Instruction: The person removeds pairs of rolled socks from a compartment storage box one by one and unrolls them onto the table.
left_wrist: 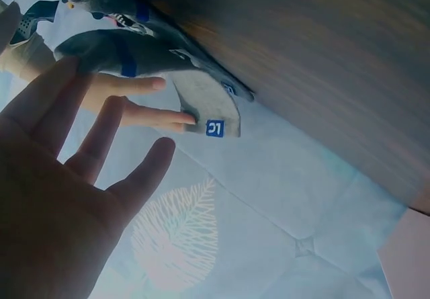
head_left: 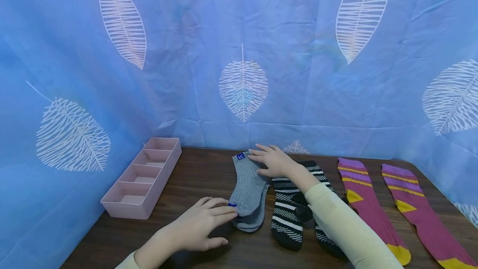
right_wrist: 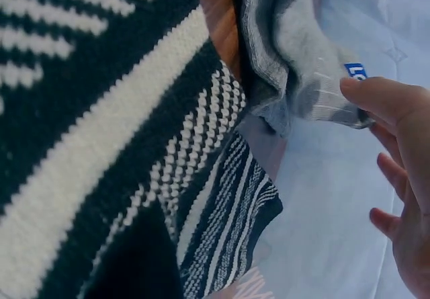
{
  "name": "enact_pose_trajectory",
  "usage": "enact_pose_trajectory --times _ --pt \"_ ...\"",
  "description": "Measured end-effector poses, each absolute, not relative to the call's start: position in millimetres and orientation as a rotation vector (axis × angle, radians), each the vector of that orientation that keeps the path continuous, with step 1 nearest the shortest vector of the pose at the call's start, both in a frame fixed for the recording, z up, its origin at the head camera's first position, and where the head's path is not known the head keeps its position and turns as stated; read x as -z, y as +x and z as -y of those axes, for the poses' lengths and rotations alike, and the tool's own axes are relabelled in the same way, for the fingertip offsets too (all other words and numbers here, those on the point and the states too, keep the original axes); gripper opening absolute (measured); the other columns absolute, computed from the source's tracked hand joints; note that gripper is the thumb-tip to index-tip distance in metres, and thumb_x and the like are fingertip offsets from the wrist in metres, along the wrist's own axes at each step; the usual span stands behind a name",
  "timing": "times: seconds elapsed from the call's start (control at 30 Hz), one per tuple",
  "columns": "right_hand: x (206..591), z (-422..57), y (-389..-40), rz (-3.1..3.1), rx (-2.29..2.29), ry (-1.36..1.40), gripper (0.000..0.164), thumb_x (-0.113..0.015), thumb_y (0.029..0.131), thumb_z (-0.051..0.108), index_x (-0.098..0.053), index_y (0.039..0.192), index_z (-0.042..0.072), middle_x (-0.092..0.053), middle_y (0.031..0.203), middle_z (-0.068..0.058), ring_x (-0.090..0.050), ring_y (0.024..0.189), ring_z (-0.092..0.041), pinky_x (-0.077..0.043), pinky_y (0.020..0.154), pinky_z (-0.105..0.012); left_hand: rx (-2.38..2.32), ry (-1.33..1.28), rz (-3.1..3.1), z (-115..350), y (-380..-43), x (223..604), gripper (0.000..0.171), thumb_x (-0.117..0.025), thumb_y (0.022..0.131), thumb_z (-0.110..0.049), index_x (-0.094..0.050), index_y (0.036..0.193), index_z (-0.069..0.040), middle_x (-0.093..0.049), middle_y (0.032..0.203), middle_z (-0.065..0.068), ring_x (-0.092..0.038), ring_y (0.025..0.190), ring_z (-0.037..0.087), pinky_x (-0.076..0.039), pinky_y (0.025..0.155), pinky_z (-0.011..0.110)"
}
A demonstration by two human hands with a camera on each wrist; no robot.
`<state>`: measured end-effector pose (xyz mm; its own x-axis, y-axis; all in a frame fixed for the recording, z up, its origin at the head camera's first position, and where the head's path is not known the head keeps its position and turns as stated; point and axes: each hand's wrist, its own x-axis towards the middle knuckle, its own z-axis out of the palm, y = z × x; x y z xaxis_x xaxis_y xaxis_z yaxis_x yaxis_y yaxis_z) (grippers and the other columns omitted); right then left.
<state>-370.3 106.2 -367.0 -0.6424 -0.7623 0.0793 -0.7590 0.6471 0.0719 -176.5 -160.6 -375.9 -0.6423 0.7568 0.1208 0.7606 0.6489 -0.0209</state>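
Observation:
A pair of grey ankle socks [head_left: 246, 194] with a blue LC tag lies stacked on the table, cuffs toward the back. My left hand [head_left: 198, 227] is at the toe end, its spread, nearly straight fingertips touching the upper sock. At the cuff end my right hand [head_left: 274, 163] lies over the edge with fingers extended. In the right wrist view, my thumb touches the grey sock [right_wrist: 309, 57] near its tag, the other fingers loose and apart. The left wrist view shows the tagged cuff [left_wrist: 218, 107] lifted and bent.
Black-and-white patterned socks [head_left: 285, 206] lie right of the grey pair, partly under my right forearm. Two long maroon socks [head_left: 373, 215] with yellow heels and toes lie farther right. A pink divided box [head_left: 160, 194] stands at the left. A blue leaf-print cloth [head_left: 291, 82] hangs behind the table.

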Motion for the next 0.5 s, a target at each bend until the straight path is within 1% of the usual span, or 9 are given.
enact_pose_trajectory --times 0.17,0.27,0.5 --pt "363.3 -102.6 -365.9 2.645 0.098 1.287 0.064 -0.062 0.093 0.042 -0.040 0.149 0.020 -0.033 0.159 -0.001 -0.022 0.150 -0.027 -0.021 0.117 -0.059 0.046 -1.233 2.707 167.2 -170.2 374.4 0.061 -0.058 0.092 -0.054 -0.047 0.145 -0.025 -0.047 0.149 -0.010 -0.040 0.139 0.018 -0.040 0.105 0.056" --pt "361.9 -99.0 -364.1 2.608 0.127 1.275 0.065 -0.062 0.093 0.043 -0.040 0.150 0.020 -0.033 0.159 -0.001 -0.022 0.150 -0.026 -0.019 0.118 -0.058 0.051 -1.206 2.696 172.6 -167.0 373.3 0.062 -0.060 0.092 -0.053 -0.046 0.146 -0.025 -0.046 0.150 -0.009 -0.040 0.140 0.019 -0.040 0.106 0.056" --pt "362.4 -87.7 -364.5 2.584 0.217 1.231 0.066 -0.057 0.095 0.048 -0.035 0.152 0.023 -0.029 0.161 0.001 -0.019 0.152 -0.024 -0.019 0.120 -0.055 0.061 -1.124 2.678 190.2 -160.9 373.3 0.067 -0.065 0.088 -0.052 -0.047 0.145 -0.024 -0.047 0.149 -0.008 -0.042 0.138 0.020 -0.042 0.103 0.056"
